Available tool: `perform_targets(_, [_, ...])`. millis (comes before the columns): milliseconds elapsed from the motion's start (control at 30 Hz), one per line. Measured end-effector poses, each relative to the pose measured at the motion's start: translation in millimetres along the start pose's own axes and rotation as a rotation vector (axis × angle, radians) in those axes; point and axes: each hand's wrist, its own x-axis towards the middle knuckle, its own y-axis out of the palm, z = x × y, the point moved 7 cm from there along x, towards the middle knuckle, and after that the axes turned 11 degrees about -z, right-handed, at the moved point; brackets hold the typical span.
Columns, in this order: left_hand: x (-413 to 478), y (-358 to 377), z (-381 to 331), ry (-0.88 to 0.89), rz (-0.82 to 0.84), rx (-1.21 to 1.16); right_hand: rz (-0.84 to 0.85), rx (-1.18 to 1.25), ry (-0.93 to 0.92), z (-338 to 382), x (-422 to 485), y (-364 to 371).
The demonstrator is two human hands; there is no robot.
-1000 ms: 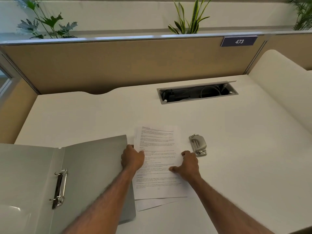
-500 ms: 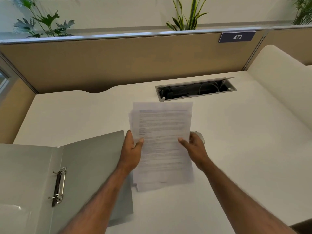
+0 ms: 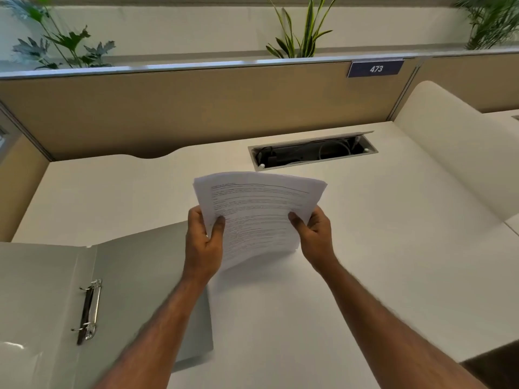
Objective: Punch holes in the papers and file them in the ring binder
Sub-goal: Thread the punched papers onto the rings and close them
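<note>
Papers (image 3: pixel 261 217) pinched between left hand (image 3: pixel 203 242) and right hand (image 3: pixel 314 237), seemingly aloft.

A white desk (image 3: pixel 393 248) fills most of the frame. In its upper centre a rectangular cable well (image 3: pixel 313 151) stands open, with dark cords and a pale looped cable inside. Behind the desk runs a tan partition (image 3: pixel 196 108) capped by a metal rail (image 3: pixel 196 66). A dark blue plate (image 3: pixel 375 69) reading 473 hangs at the partition's upper right. Above the rail show three plants: a broad-leaved one (image 3: pixel 64 49) at upper left, a sword-leaved one (image 3: pixel 300 35) at top centre, and a feathery one (image 3: pixel 491 21) at upper right. A rounded white divider (image 3: pixel 455 141) rises along the desk's right edge.
</note>
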Motion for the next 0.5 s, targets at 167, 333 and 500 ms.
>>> perform_targets(167, [-11, 5, 4, -0.001, -0.036, -0.021, 0.009, 0.017, -0.029, 3, -8, 3])
perform_targets(333, [-20, 2, 16, -0.032, -0.064, 0.005, -0.022, -0.002, -0.027, -4, -15, -3])
perform_targets(500, [-30, 6, 31, -0.067, -0.025, 0.006, -0.034, -0.01, -0.034, -17, -22, -5])
